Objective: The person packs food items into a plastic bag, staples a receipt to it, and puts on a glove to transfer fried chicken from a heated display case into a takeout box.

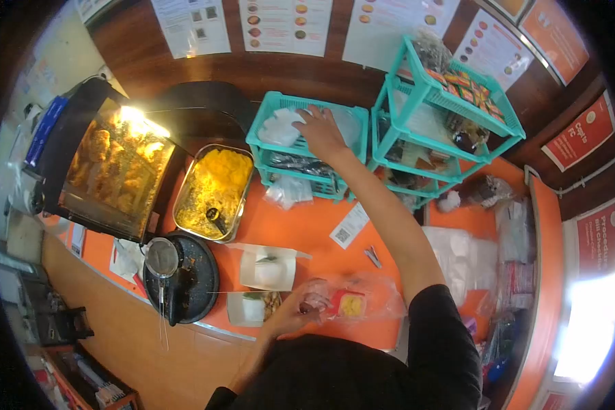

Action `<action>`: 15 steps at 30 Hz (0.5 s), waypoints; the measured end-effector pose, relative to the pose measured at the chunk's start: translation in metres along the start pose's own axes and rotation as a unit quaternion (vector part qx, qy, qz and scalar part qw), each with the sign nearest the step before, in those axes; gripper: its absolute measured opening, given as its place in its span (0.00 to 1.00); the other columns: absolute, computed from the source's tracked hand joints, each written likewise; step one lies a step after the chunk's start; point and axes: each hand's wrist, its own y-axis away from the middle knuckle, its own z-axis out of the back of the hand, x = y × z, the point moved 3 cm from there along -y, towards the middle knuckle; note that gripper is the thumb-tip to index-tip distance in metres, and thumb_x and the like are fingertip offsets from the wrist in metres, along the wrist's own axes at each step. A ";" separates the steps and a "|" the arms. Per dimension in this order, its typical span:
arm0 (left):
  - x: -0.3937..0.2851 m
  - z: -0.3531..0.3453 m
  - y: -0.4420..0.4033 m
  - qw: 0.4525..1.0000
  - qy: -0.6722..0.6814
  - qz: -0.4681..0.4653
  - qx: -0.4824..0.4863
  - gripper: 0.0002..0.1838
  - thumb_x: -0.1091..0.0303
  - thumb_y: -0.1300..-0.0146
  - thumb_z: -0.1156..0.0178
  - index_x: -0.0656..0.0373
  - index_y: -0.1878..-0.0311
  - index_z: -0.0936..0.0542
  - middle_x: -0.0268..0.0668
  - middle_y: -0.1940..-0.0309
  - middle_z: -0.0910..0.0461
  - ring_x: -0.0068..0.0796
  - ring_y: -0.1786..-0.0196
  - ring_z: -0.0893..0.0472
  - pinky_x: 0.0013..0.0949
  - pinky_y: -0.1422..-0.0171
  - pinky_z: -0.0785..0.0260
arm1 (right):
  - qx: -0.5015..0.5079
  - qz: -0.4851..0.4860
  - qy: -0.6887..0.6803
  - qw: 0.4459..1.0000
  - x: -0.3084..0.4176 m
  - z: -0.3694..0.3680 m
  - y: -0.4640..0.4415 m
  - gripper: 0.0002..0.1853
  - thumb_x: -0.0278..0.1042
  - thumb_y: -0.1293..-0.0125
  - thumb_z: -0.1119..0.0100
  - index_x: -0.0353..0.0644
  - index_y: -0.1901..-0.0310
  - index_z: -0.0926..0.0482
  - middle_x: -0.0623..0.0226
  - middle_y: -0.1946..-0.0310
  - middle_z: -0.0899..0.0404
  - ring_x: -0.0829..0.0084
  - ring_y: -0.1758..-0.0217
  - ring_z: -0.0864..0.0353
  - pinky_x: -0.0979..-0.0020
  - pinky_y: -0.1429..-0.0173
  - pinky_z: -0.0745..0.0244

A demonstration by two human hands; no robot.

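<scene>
Green plastic makes the top basket (357,123) by the wall, past the far edge of the orange counter's (290,222) open part, and your right hand (324,137) is up there. Its fingers are spread wide over the white packs (280,128), which sit in the left half of the basket, near its front left corner. The packs lie just to the left of your right palm, under or beside your fingertips; you cannot be told from here if they touch, but your fingers do not close on them. Your left hand (295,313) is far lower, by the near edge of the counter, with its fingers curled shut on the left end of a clear bag (384,301). The bag runs long from left to right, along that near edge, and a small red box (351,305) with yellow food is in it, just right of your left hand. So your right hand is much nearer the packs, and your left is nearer the box.
</scene>
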 end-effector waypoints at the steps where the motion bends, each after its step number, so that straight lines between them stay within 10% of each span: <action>1: -0.003 0.000 0.001 1.000 0.011 0.002 0.003 0.36 0.87 0.39 0.43 0.58 0.28 0.41 0.40 0.48 0.23 0.30 0.46 0.19 0.35 0.51 0.18 | -0.004 0.006 -0.002 1.000 -0.005 -0.012 -0.009 0.18 0.21 0.42 0.43 0.46 0.51 0.15 0.65 0.36 0.25 0.57 0.27 0.36 0.45 0.27 0.42; 3: -0.006 0.003 0.006 1.000 0.008 0.013 -0.006 0.36 0.88 0.39 0.44 0.58 0.28 0.41 0.39 0.47 0.25 0.30 0.44 0.21 0.35 0.49 0.19 | 0.152 0.029 0.086 0.984 -0.004 -0.025 -0.022 0.15 0.23 0.41 0.42 0.47 0.54 0.13 0.64 0.35 0.25 0.54 0.27 0.37 0.40 0.26 0.47; 15: 0.001 0.011 0.006 0.998 0.059 -0.023 0.026 0.31 0.82 0.33 0.42 0.58 0.28 0.39 0.40 0.45 0.24 0.31 0.46 0.19 0.36 0.51 0.19 | 0.066 -0.018 -0.046 0.997 -0.016 -0.006 -0.050 0.10 0.25 0.44 0.37 0.48 0.60 0.15 0.64 0.62 0.17 0.62 0.48 0.23 0.56 0.42 0.32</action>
